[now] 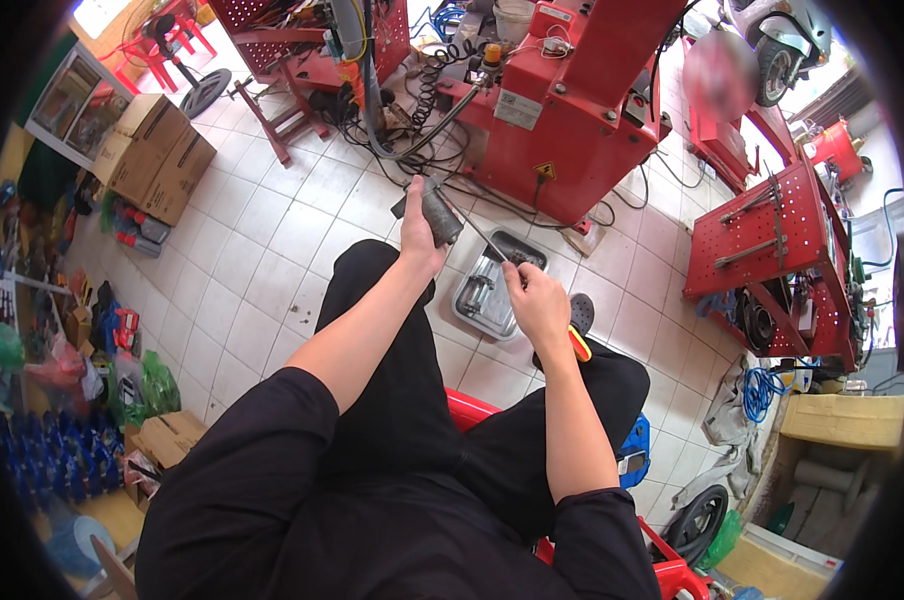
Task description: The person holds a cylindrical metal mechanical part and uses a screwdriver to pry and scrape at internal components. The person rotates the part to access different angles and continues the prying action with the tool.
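Note:
My left hand (419, 240) is closed around a dark grey, roughly cylindrical metal part (440, 218), held up above the floor. My right hand (540, 305) grips a screwdriver (579, 344) with a yellow and red handle that shows below the fist. Its thin shaft slants up and left to the metal part; whether the tip touches it I cannot tell. Below and between my hands, a silver metal tray (488, 329) rests on the tiles. Small metal parts (480, 291) lie in it, partly hidden by my right hand and the shaft.
Ahead stands a large red machine (572, 140) with hoses and cables around its base. A red perforated tool cart (762, 235) is to the right, cardboard boxes (157, 155) to the left. Dark clogs (582, 312) show by my right knee. A blue case (634, 452) sits beside my red seat.

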`<action>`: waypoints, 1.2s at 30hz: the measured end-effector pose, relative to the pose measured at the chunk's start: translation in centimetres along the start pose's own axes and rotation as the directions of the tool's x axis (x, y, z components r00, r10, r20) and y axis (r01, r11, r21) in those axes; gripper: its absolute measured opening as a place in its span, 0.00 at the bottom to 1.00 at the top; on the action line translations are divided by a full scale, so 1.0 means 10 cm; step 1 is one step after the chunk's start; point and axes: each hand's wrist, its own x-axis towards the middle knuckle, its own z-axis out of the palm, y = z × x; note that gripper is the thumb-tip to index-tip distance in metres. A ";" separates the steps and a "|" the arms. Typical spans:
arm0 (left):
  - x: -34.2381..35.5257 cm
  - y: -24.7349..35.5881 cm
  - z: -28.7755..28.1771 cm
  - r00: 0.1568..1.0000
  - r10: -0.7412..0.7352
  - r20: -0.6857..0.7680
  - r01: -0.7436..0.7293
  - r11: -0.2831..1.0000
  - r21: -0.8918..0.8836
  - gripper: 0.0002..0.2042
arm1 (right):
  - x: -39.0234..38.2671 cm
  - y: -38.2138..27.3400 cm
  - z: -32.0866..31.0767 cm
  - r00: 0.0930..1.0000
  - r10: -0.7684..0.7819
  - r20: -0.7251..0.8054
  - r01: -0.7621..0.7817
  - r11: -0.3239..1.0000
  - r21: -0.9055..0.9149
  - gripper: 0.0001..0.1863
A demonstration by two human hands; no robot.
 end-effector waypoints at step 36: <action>0.00 -0.06 -0.01 0.999 -0.043 -0.008 0.043 0.998 0.041 0.20 | 0.03 0.10 -0.02 0.995 0.022 0.094 -0.025 0.999 0.033 0.24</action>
